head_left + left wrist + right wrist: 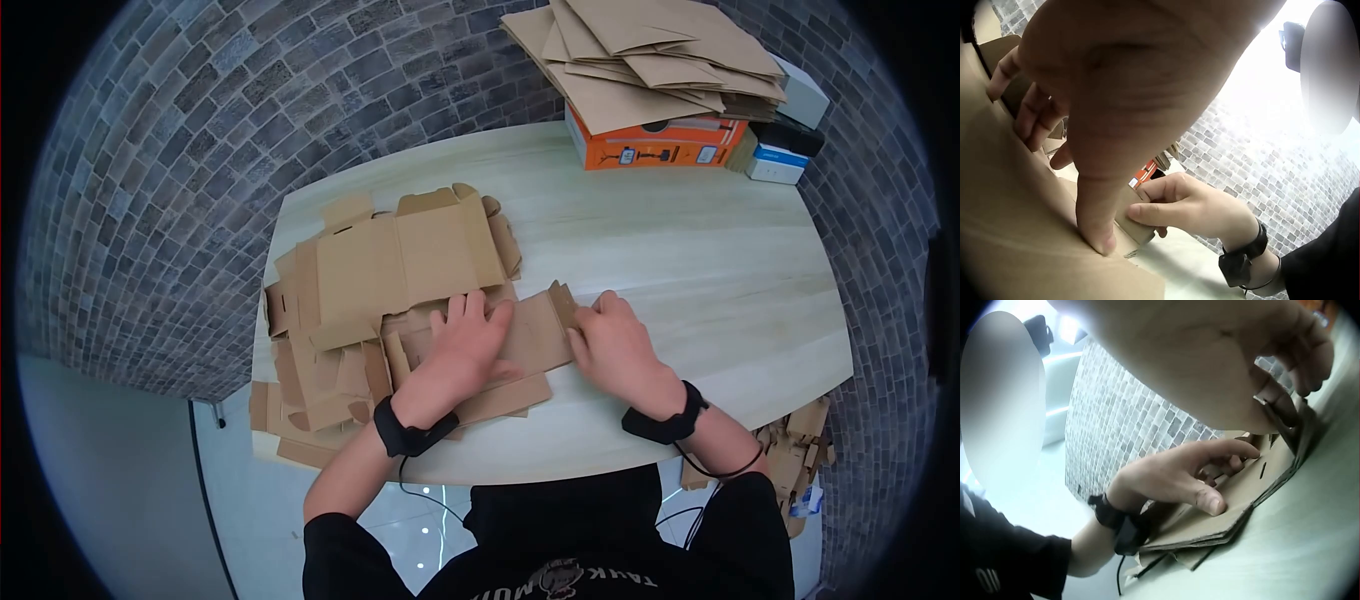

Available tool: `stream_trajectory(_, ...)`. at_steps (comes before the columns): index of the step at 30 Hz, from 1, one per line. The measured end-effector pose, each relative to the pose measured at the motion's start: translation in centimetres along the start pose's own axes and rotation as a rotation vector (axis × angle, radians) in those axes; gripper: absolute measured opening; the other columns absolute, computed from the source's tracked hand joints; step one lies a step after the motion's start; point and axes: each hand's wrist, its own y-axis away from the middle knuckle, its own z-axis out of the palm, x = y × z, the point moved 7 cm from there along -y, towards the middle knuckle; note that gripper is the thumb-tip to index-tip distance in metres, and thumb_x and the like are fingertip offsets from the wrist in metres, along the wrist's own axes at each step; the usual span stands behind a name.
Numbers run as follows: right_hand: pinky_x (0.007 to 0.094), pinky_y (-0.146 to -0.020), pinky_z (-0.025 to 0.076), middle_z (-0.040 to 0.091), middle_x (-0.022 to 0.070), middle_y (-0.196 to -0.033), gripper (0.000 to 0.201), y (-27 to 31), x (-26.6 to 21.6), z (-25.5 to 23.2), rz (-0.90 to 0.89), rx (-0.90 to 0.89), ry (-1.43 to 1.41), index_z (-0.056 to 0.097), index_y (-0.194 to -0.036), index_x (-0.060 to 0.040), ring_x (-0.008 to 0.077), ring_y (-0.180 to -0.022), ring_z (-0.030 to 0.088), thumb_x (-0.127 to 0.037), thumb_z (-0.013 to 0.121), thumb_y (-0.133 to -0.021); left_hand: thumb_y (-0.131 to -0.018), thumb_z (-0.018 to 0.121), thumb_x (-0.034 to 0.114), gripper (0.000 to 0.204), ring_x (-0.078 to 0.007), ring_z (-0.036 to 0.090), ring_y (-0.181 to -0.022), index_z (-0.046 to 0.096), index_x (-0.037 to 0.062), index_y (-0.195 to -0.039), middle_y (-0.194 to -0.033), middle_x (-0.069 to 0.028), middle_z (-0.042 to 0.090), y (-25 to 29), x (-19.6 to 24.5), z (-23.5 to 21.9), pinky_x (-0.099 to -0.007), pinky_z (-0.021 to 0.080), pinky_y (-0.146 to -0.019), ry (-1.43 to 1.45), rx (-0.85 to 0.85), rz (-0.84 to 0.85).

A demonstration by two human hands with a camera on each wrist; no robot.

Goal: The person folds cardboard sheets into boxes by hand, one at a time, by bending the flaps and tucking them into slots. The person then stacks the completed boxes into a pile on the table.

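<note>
A flattened brown cardboard box (pixel 535 335) lies near the table's front edge, over other flattened pieces. My left hand (pixel 465 345) rests on it with fingers spread, the thumb (pixel 1099 234) touching the board in the left wrist view. At the box's right end a narrow flap (pixel 563 303) stands folded up. My right hand (pixel 617 345) pinches this flap, thumb on the inner side and fingers behind it. The right wrist view shows the left hand (pixel 1175 478) low over the board, which has a short slot.
Another flattened cardboard box (pixel 400 250) tops the overlapping pile at the table's left. At the back right, cardboard sheets (pixel 650 60) are stacked on an orange box (pixel 650 145), beside small blue-and-white boxes (pixel 778 165). More cardboard (pixel 795 455) lies on the floor at right.
</note>
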Motion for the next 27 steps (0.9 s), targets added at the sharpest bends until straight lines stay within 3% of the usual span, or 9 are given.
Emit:
stream_trajectory(1, 0.0431, -0.068, 0.049, 0.053, 0.0210, -0.087, 0.015, -0.1, 0.2, -0.7, -0.006, -0.014, -0.111, 0.061, -0.086, 0.0024, 0.0358, -0.086, 0.056, -0.013, 0.060, -0.084, -0.067, 0.081, 0.029, 0.073, -0.0322, 0.042, -0.111, 0.048, 0.0087, -0.129, -0.114, -0.0150, 0.045, 0.1, -0.1, 0.0, -0.0459, 0.038, -0.089, 0.002, 0.006, 0.002)
stream_trajectory(3, 0.0424, -0.067, 0.049, 0.054, 0.0198, -0.085, 0.014, -0.5, 0.4, -2.9, -0.040, 0.027, -0.182, 0.062, -0.086, 0.0016, 0.0354, -0.084, 0.056, -0.012, 0.060, -0.084, -0.072, 0.077, 0.024, 0.067, -0.0346, 0.047, -0.109, 0.047, 0.0073, -0.129, -0.113, -0.0178, 0.050, 0.7, -0.1, -1.7, -0.0437, 0.040, -0.093, 0.056, 0.282, 0.048)
stream_trajectory(7, 0.0352, -0.061, 0.047, 0.056, 0.0140, -0.073, 0.013, -1.5, -0.8, -9.1, -0.093, 0.191, -0.385, 0.062, -0.088, 0.0020, 0.0263, -0.068, 0.057, -0.011, 0.060, -0.087, -0.078, 0.072, 0.019, 0.059, -0.0365, 0.052, -0.105, 0.047, 0.0047, -0.129, -0.111, -0.0196, 0.055, 1.4, 0.3, -6.2, -0.0411, 0.043, -0.094, 0.171, 0.287, -0.026)
stream_trajectory(11, 0.0289, -0.058, 0.042, 0.055, 0.0102, -0.068, 0.013, -1.7, -2.1, -13.9, -0.015, 0.201, -0.622, 0.061, -0.088, 0.0030, 0.0169, -0.061, 0.051, -0.010, 0.059, -0.089, -0.081, 0.070, 0.018, 0.052, -0.0286, 0.056, -0.098, 0.051, 0.0066, -0.127, -0.107, -0.0137, 0.058, 2.1, 0.9, -10.9, -0.0364, 0.047, -0.085, 0.338, 0.438, 0.010)
stream_trajectory(16, 0.0256, -0.057, 0.040, 0.058, 0.0056, -0.069, 0.010, -1.7, -4.6, -18.2, -0.268, 0.222, -0.575, 0.062, -0.085, 0.0030, 0.0117, -0.063, 0.052, -0.005, 0.059, -0.089, -0.078, 0.073, 0.015, 0.041, -0.0126, 0.051, -0.081, 0.060, 0.0083, -0.117, -0.102, -0.0049, 0.059, 2.6, 2.8, -15.9, -0.0253, 0.046, -0.065, 0.426, 0.518, 0.079)
stream_trajectory(19, 0.0238, -0.057, 0.040, 0.061, 0.0033, -0.072, 0.007, -1.2, -5.5, -19.4, -0.404, 0.244, -0.484, 0.063, -0.082, 0.0024, 0.0113, -0.064, 0.054, -0.003, 0.061, -0.085, -0.077, 0.072, 0.011, 0.034, -0.0128, 0.052, -0.081, 0.064, 0.0062, -0.110, -0.102, -0.0061, 0.060, 2.6, 4.5, -18.0, -0.0250, 0.045, -0.064, 0.434, 0.594, 0.215)
stream_trajectory(22, 0.0222, -0.056, 0.039, 0.060, 0.0029, -0.071, 0.008, -1.2, -4.4, -20.0, -0.350, 0.369, -0.670, 0.063, -0.081, 0.0025, 0.0088, -0.063, 0.052, -0.005, 0.063, -0.085, -0.077, 0.070, 0.005, 0.025, -0.0129, 0.054, -0.077, 0.066, 0.0013, -0.102, -0.095, -0.0080, 0.064, 2.3, 5.7, -18.6, -0.0247, 0.045, -0.065, 0.515, 0.621, 0.439)
stream_trajectory(25, 0.0205, -0.056, 0.037, 0.060, 0.0004, -0.072, 0.012, -2.1, -2.4, -19.2, -0.229, 0.402, -0.807, 0.063, -0.083, 0.0024, 0.0059, -0.064, 0.050, -0.008, 0.062, -0.088, -0.078, 0.068, 0.001, 0.020, -0.0122, 0.057, -0.074, 0.066, -0.0023, -0.097, -0.087, -0.0077, 0.066, 0.5, 5.5, -16.6, -0.0249, 0.045, -0.066, 0.742, 0.375, 0.395)
stream_trajectory(27, 0.0198, -0.056, 0.037, 0.061, -0.0003, -0.073, 0.013, -2.7, -1.9, -19.1, -0.226, 0.428, -0.829, 0.063, -0.084, 0.0023, 0.0049, -0.064, 0.049, -0.010, 0.062, -0.089, -0.080, 0.068, 0.005, 0.012, -0.0105, 0.050, -0.063, 0.064, -0.0009, -0.089, -0.074, -0.0049, 0.057, -1.0, 5.2, -15.4, -0.0245, 0.040, -0.057, 0.839, 0.396, 0.389)
